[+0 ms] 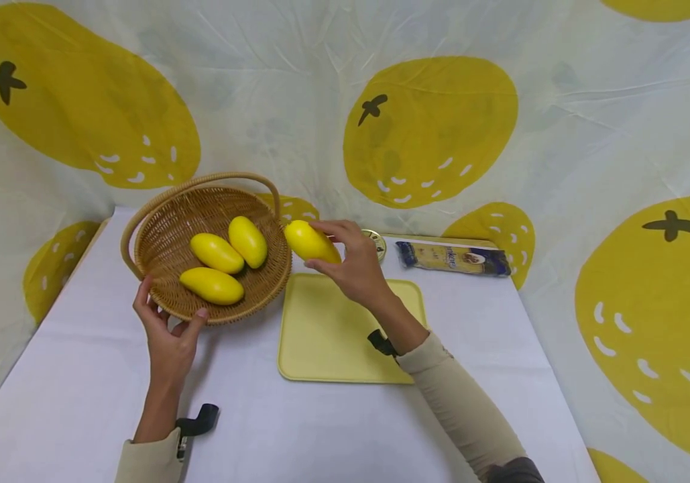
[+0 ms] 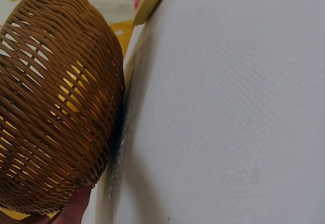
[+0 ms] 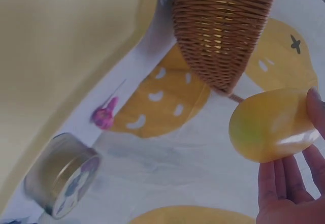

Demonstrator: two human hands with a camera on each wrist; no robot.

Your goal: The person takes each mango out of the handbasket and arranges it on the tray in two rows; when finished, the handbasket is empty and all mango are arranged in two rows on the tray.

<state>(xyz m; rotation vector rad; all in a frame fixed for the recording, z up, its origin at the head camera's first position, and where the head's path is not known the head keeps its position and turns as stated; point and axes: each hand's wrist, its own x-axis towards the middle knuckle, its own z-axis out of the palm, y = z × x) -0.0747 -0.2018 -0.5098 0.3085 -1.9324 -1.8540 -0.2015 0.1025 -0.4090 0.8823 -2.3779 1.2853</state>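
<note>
A wicker basket (image 1: 160,245) with a tall arched handle stands at the left, with several yellow mangoes in it. It appears tilted toward the viewer. My left hand (image 1: 169,342) grips its near left rim, thumb in front; the left wrist view shows the woven outside (image 2: 56,92) and a bit of that hand (image 2: 75,206). Just beyond the basket's right rim, my right hand (image 1: 357,265) holds another yellow mango (image 1: 310,241) in the air between thumb and fingers. In the right wrist view this mango (image 3: 269,125) has a greenish patch on its end.
Below the right hand lies a pale yellow tray (image 1: 345,342). Behind it stands a round tin (image 3: 63,176), partly hidden in the head view. A blue-and-yellow packet (image 1: 453,258) lies at the back right. Near the tin is a small pink object (image 3: 105,115). A patterned curtain (image 1: 296,114) hangs behind.
</note>
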